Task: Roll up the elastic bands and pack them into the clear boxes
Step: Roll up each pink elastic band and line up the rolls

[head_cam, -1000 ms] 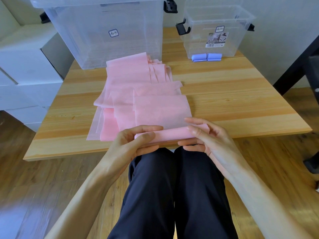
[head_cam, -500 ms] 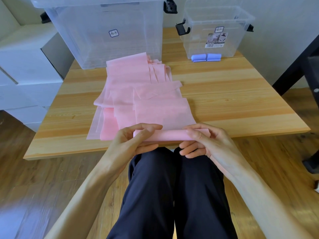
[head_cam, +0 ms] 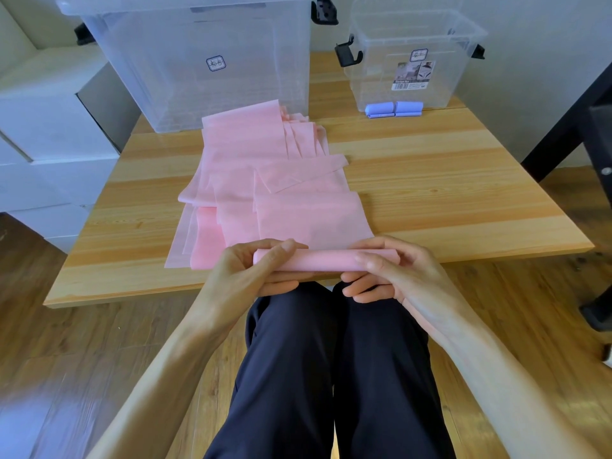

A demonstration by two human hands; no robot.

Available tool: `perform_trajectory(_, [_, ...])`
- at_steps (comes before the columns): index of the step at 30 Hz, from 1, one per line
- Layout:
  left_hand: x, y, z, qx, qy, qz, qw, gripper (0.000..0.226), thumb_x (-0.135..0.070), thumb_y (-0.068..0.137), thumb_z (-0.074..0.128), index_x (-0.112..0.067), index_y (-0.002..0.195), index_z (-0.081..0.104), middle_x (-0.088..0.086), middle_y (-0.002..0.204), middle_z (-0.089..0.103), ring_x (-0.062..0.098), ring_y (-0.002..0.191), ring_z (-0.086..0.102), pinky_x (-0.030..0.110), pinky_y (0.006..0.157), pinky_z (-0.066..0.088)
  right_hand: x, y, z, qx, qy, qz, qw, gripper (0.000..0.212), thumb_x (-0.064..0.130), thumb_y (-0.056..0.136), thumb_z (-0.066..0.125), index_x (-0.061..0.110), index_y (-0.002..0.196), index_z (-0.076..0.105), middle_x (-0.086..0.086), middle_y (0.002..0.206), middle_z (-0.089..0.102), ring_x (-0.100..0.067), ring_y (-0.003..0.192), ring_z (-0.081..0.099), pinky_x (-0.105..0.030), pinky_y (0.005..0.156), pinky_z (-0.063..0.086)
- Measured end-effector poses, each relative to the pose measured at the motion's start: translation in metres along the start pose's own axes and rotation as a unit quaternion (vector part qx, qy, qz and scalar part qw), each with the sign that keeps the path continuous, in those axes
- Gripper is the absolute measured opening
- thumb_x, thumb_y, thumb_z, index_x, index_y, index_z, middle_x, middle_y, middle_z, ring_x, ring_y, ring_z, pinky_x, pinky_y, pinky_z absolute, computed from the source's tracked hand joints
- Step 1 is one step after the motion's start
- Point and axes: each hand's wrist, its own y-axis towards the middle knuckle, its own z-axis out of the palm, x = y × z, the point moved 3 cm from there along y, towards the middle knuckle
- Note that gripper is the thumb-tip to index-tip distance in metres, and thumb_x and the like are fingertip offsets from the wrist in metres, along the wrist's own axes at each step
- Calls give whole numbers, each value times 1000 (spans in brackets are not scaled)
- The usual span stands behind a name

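Note:
A pile of flat pink elastic bands [head_cam: 265, 167] lies along the middle of the wooden table [head_cam: 447, 193]. The near end of the top band is wound into a pink roll [head_cam: 323, 260] at the table's front edge. My left hand [head_cam: 255, 273] grips the roll's left end, thumb on top and fingers beneath. My right hand [head_cam: 394, 276] grips its right end the same way. A large clear box [head_cam: 205, 61] stands at the back left. A smaller clear box [head_cam: 410, 58] stands at the back right, with two blue rolled bands [head_cam: 394, 109] inside against its front wall.
White cabinets [head_cam: 49, 144] stand to the left of the table. A dark frame [head_cam: 569, 127] rises at the right. My knees in dark trousers [head_cam: 331, 359] are under the table's front edge. Wooden floor lies all around.
Both hands have turned the band's near end over on itself. The flat fold from a second ago is now a tighter, thicker roll, and less loose band lies in front of my fingers.

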Motion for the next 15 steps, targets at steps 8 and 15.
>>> perform_trajectory(8, [-1, -2, 1, -4, 19, 0, 1000, 31, -35, 80, 62, -15, 103, 71, 7, 91, 78, 18, 90, 75, 20, 71, 59, 0, 1, 0, -18, 11, 3, 1000, 37, 35, 74, 70, 7, 98, 71, -20, 81, 74, -32, 72, 74, -29, 59, 60])
perform_trajectory(15, [2, 2, -3, -14, 7, 16, 1000, 30, -32, 77, 67, -13, 98, 78, 1, 103, 76, 16, 98, 72, 18, 75, 57, 0, 1, -2, -18, 10, -1, 1000, 34, 34, 75, 69, 7, 95, 71, -21, 78, 74, -32, 67, 74, -29, 58, 60])
